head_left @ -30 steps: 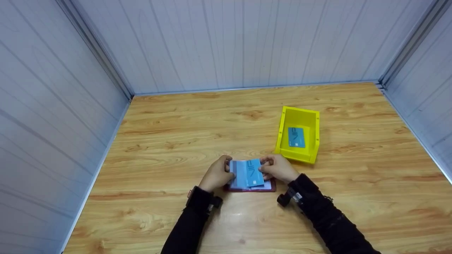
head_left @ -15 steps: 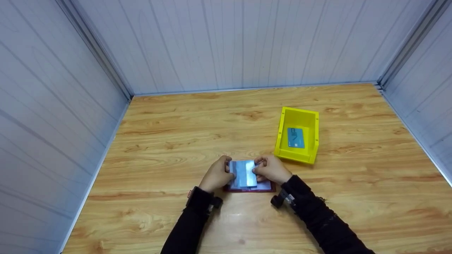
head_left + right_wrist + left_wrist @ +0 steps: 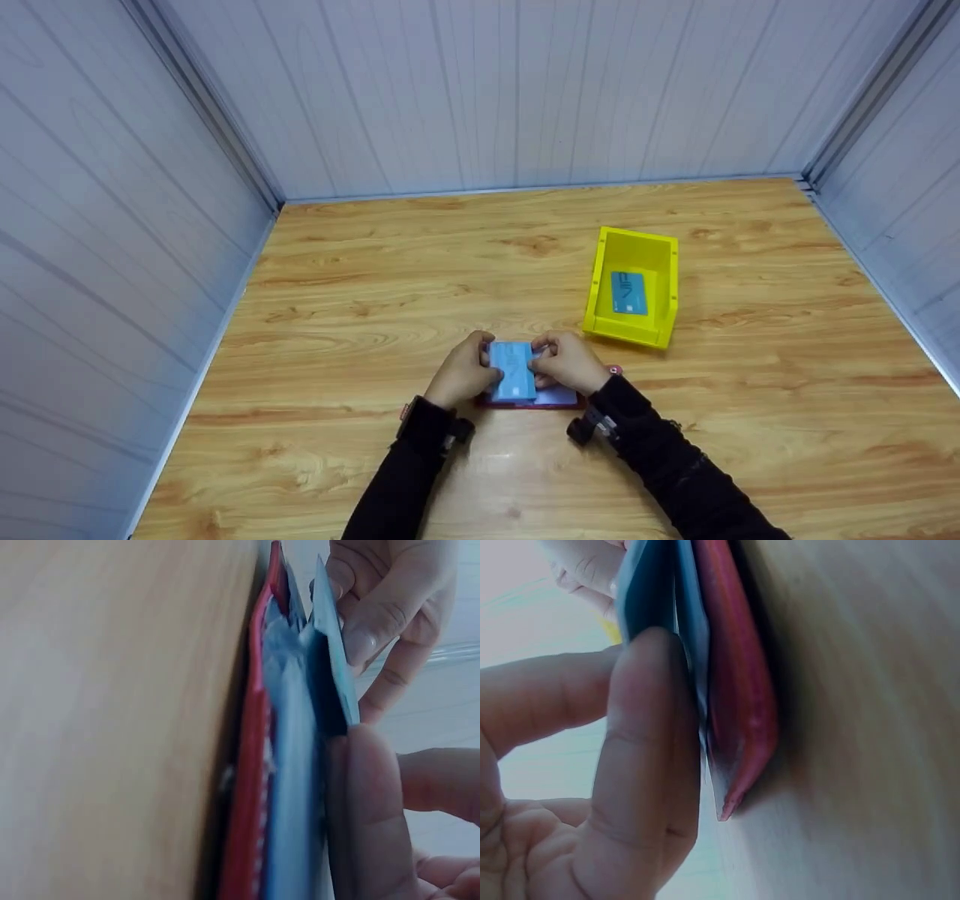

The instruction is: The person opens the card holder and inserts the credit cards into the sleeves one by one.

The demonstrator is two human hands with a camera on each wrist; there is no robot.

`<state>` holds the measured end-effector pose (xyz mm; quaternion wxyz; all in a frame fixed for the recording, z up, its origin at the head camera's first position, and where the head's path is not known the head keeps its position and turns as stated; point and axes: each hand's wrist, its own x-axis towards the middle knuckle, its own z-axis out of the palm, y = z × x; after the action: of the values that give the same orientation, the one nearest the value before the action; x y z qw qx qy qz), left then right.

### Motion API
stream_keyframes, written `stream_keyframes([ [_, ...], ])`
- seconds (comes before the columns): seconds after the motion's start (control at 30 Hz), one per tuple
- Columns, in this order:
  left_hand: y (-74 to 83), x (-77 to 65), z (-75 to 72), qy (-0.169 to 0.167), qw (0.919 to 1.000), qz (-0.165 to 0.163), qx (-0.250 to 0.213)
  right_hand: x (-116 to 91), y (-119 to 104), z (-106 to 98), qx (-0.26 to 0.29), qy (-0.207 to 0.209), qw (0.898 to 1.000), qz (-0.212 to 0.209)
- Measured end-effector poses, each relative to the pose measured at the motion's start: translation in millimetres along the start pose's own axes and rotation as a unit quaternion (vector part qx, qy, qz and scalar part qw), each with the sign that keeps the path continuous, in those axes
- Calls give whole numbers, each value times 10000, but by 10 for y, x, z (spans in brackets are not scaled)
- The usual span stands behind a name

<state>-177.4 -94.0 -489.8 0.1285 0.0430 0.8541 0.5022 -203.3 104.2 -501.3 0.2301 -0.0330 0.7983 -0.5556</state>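
Note:
A red card holder (image 3: 529, 406) with clear sleeves lies open on the table. Over its left half is a blue VIP card (image 3: 514, 379). My left hand (image 3: 459, 371) pinches the left side of the card and sleeve, thumb on top. On the card's right edge, my right hand (image 3: 571, 364) has thumb and fingers pinched. The right wrist view shows the card (image 3: 334, 652) raised off the stacked sleeves (image 3: 292, 742) above the red cover (image 3: 247, 802). I cannot tell how far the card sits inside a sleeve. A small round red tab (image 3: 615, 370) shows by the right wrist.
A yellow bin (image 3: 656, 296) stands behind and right of the holder, with another blue VIP card (image 3: 628, 292) lying in it. The wooden table (image 3: 375, 285) is bounded by pale panel walls (image 3: 480, 90) at the back and sides.
My right hand has moved left with the card, which now lies over the holder's left half near my left hand. The left hand has kept its place, and the bin has stayed put.

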Motion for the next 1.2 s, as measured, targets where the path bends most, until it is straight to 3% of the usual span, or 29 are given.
stream_keyframes([
  [0.5,15,-19,5,121,9993,74,344,-44,-46,36,-418,-301,9981,-333],
  [0.67,28,-19,32,116,9986,68,507,-60,-47,41,-435,-220,9981,-376],
  [0.97,77,-49,111,322,9905,28,1337,-68,15,19,-217,-334,9983,-423],
  [1.2,80,-78,119,436,9848,67,1682,-82,12,-6,-317,-426,9972,-521],
])
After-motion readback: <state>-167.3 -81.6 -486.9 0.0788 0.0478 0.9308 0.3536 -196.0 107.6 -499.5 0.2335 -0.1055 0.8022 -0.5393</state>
